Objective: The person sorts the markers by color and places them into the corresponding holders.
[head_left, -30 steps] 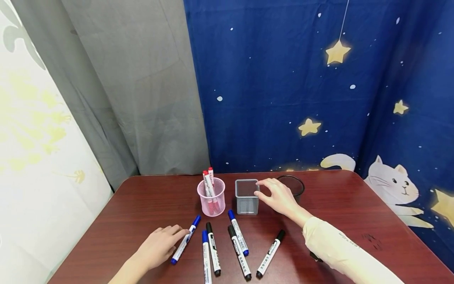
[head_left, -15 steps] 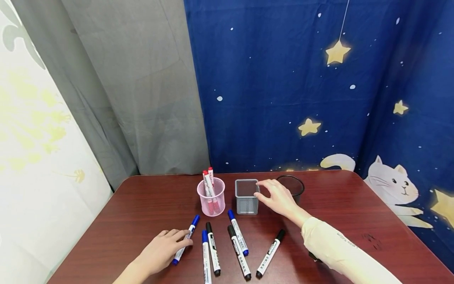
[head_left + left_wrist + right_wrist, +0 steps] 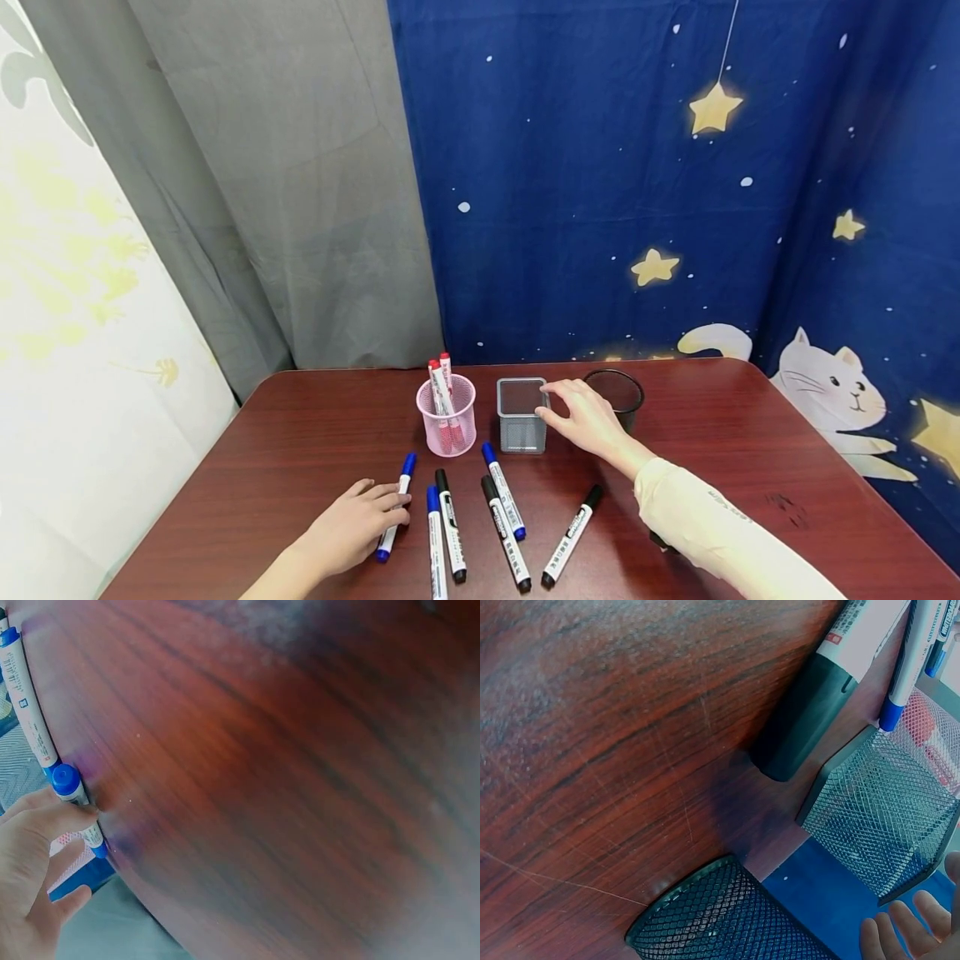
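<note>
In the head view my left hand (image 3: 351,527) is at the front left, thumb and fingers pinching a blue-capped whiteboard marker (image 3: 407,467). The left wrist view has the thumb across this marker (image 3: 67,782), which lies close to the tabletop. My right hand (image 3: 588,418) is stretched to the right side of a square grey mesh pen holder (image 3: 522,435), thumb and forefinger spread by its rim. Its fingers (image 3: 911,934) look loosely extended in the right wrist view; whether they touch the holder I cannot tell.
A pink mesh cup (image 3: 450,433) holds several red markers. Behind my right hand stands a round black mesh cup (image 3: 626,408). More blue and black markers lie on the table, including a black-capped marker (image 3: 572,537) at right. Curtains (image 3: 600,167) hang behind the table.
My left hand has moved slightly right and its fingers have closed round the blue marker, which has turned more upright in the view. The right hand has barely moved.
</note>
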`<state>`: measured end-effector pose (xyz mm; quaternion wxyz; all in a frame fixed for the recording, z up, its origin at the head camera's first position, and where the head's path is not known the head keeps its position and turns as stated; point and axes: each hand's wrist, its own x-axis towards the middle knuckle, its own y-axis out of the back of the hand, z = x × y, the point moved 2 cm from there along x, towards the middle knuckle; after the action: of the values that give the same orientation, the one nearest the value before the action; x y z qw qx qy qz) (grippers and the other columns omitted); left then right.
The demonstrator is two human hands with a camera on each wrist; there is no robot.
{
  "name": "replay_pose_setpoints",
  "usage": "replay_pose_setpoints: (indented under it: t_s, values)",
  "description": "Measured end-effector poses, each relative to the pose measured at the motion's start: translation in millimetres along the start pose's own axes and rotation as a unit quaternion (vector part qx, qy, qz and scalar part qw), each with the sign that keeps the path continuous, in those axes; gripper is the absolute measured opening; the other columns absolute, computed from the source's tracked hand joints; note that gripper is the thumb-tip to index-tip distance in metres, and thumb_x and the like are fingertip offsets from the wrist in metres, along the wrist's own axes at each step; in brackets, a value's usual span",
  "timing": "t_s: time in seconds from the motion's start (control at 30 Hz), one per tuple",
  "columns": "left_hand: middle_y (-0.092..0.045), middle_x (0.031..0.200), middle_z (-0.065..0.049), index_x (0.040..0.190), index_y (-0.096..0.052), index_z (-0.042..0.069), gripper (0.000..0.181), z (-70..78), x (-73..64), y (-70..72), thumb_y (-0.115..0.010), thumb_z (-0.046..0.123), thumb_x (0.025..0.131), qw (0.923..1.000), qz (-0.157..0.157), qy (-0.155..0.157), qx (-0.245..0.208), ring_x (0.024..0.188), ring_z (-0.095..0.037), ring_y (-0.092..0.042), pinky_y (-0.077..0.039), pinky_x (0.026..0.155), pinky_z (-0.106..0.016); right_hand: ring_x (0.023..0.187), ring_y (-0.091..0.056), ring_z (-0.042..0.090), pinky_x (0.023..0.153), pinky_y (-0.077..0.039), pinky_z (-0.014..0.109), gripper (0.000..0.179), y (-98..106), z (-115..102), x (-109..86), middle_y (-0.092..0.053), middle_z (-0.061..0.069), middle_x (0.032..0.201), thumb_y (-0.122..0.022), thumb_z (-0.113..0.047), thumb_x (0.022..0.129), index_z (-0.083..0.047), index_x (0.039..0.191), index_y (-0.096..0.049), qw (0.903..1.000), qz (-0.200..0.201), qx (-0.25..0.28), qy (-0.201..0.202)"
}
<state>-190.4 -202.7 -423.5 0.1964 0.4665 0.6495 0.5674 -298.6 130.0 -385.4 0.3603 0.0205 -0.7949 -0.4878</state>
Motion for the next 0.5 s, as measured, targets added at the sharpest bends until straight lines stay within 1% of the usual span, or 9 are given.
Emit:
replay_pose_setpoints:
  t_s: [0.3, 0.4, 0.5]
  values:
    - [-0.060, 0.102, -0.001, 0.084, -0.058, 0.021, 0.032, -0.8, 0.2, -1.3, -0.075, 0.009, 0.059, 1.0000, -0.002, -0.003, 0.008, 0.096, -0.020, -0.053, -0.041, 0.073, -0.040, 0.094, -0.052, 0.020, 0.072, -0.045, 0.039, 0.035, -0.8, -0.3, 0.7, -0.060, 0.002, 0.101, -0.063, -0.035, 0.080, -0.012, 0.106, -0.062, 1.0000, 0.001, 0.002, 0.008]
    - [-0.060, 0.099, 0.000, 0.082, -0.058, 0.020, 0.029, -0.7, 0.3, -1.8, -0.075, 0.010, 0.060, 0.9998, 0.007, -0.011, 0.015, 0.093, -0.020, -0.053, -0.041, 0.074, -0.039, 0.094, -0.052, 0.020, 0.073, -0.045, 0.039, 0.035, -1.0, -0.4, 0.9, -0.060, 0.002, 0.101, -0.063, -0.035, 0.080, -0.012, 0.106, -0.062, 0.9999, 0.001, 0.000, 0.010]
    - [-0.060, 0.095, 0.001, 0.081, -0.057, 0.020, 0.025, -0.4, -0.3, -2.0, -0.073, 0.012, 0.063, 0.9995, 0.017, -0.018, 0.019, 0.091, -0.020, -0.053, -0.041, 0.074, -0.037, 0.094, -0.052, 0.020, 0.073, -0.045, 0.039, 0.034, -1.0, -0.3, 1.2, -0.060, 0.002, 0.101, -0.063, -0.035, 0.079, -0.013, 0.105, -0.062, 0.9999, 0.002, -0.004, 0.011]
